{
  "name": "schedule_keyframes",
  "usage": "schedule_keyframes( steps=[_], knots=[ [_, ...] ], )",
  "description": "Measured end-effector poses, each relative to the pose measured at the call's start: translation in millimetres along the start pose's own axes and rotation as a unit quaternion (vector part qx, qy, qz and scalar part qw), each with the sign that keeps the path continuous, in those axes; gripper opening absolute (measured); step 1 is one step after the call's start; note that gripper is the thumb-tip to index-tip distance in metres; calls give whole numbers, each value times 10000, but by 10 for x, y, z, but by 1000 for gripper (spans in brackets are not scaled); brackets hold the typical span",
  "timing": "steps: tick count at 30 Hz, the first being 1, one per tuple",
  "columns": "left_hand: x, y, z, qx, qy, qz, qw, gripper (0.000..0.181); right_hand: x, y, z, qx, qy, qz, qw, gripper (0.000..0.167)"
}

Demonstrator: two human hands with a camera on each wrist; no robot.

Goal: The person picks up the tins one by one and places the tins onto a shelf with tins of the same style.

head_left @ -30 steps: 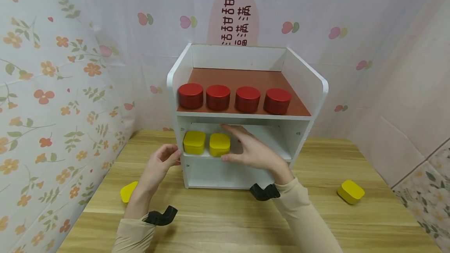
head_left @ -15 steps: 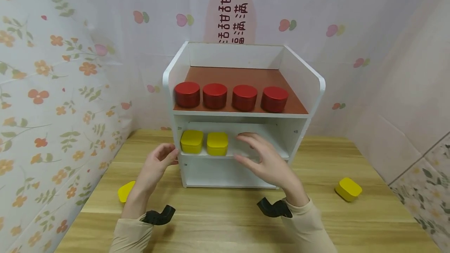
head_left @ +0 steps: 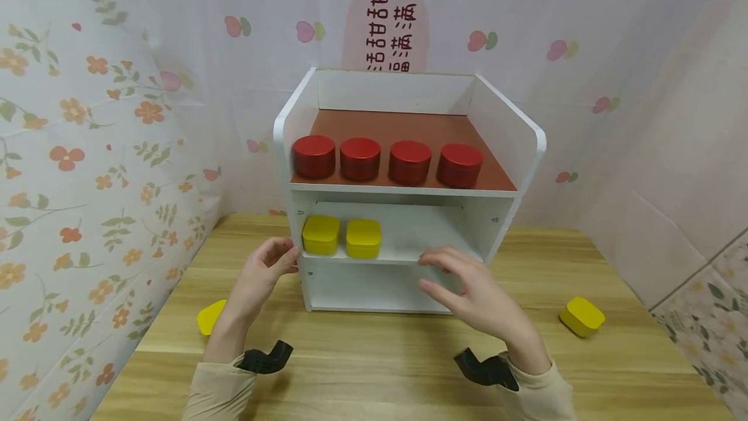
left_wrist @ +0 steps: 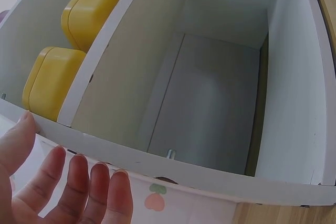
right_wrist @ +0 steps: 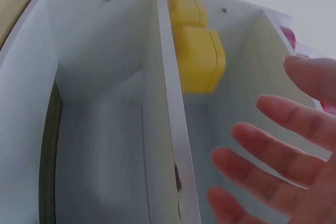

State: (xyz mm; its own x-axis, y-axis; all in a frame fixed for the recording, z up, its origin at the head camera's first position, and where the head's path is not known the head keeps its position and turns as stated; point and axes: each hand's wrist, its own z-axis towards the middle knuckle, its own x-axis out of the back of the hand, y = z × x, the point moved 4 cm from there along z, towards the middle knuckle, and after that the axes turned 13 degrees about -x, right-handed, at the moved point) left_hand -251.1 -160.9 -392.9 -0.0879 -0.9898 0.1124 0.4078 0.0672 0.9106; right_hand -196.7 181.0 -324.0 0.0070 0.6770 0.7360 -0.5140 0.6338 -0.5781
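Two yellow tins (head_left: 321, 235) (head_left: 363, 239) stand side by side at the left of the middle shelf of a white shelf unit (head_left: 403, 190). The left hand (head_left: 257, 281) rests at the unit's left side panel, fingers loosely bent; in the left wrist view its fingertips (left_wrist: 119, 182) lie beside the panel's edge. The right hand (head_left: 476, 291), holding nothing, hovers in front of the unit's lower right part with fingers spread. In the right wrist view this hand (right_wrist: 283, 150) is apart from the yellow tins (right_wrist: 199, 59).
Several red round tins (head_left: 410, 163) stand in a row on the brown top shelf. One yellow tin (head_left: 582, 317) lies on the wooden table (head_left: 362, 369) at the right; another (head_left: 209, 318) is partly behind the left forearm. Patterned cloth (head_left: 251, 83) hangs behind and at the sides.
My right hand has moved away from the second yellow tin, rightward and down, out of the middle shelf. The left hand stays at the side panel.
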Motion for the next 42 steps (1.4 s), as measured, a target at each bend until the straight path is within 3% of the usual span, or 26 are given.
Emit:
schedule_keyframes(
  steps=[5, 12, 20, 32, 37, 42],
  knots=[
    [-11, 11, 4, -50, -41, -44, 10000, 37, 71, 127, -91, -281, -177, -171, 9993, 26],
    [-9, 25, 8, -81, -47, -41, 9999, 37, 282, 404, -246, -1137, -624, -376, 9908, 28],
    [-33, 34, 28, -73, -86, -47, 9999, 38, 654, 745, -549, -1800, -241, -171, 9832, 35],
    [-16, 24, 20, -45, -44, -7, 10000, 38, 1026, 1471, -1038, -3162, -92, -176, 9485, 46],
    [-15, 38, 5, -23, -11, 16, 10000, 39, 1104, 1688, -1186, -3389, -4, 34, 9408, 48],
    [-19, 50, 0, -2, -38, 62, 10000, 39, 1127, 1857, -1329, -3765, -10, 140, 9263, 57]
  ],
)
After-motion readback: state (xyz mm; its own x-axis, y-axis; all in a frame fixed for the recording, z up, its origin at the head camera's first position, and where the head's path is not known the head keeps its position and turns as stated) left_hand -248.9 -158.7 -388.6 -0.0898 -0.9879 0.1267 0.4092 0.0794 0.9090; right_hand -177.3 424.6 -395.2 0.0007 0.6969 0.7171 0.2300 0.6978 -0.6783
